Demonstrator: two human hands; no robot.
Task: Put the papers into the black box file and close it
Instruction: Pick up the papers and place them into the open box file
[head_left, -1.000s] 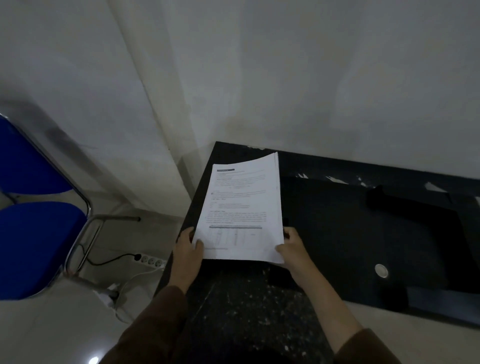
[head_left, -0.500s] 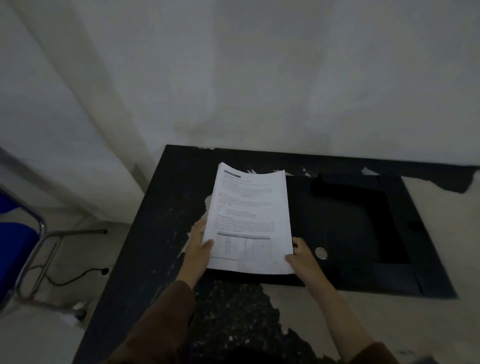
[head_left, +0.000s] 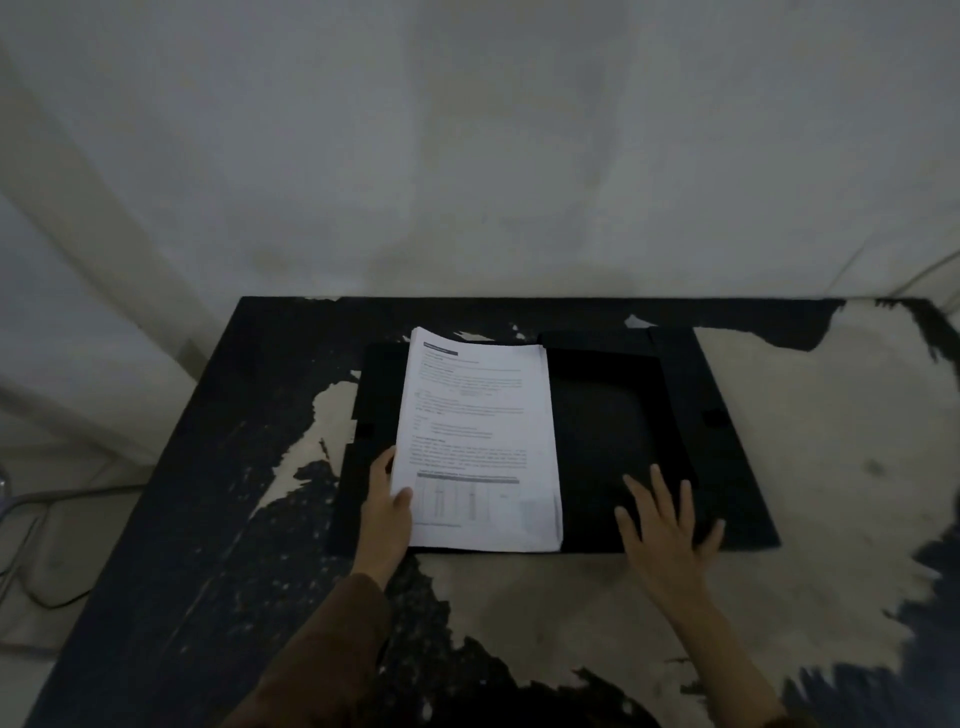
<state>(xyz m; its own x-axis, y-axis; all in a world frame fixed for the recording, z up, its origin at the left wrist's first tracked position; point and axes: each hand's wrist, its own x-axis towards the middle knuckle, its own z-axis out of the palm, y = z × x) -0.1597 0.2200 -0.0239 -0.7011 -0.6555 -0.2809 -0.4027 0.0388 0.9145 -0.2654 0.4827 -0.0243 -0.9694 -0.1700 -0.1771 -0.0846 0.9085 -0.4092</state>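
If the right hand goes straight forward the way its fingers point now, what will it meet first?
The right hand lies spread and open on the near edge of the open box file, fingers pointing away toward the wall. Going on, it would probably slide into the file's dark recessed tray; the papers lie to its left, out of line.

A stack of white printed papers (head_left: 480, 447) lies on the left half of an open flat black box file (head_left: 680, 395), which rests on a worn black desk (head_left: 171, 519) with pale patches where the surface has peeled. The left hand (head_left: 387, 506) grips the stack's near left corner, thumb on top of the page. The right hand (head_left: 667, 525) lies flat with fingers spread on the file's dark right half, apart from the papers. Brown sleeves (head_left: 322, 649) cover both forearms.
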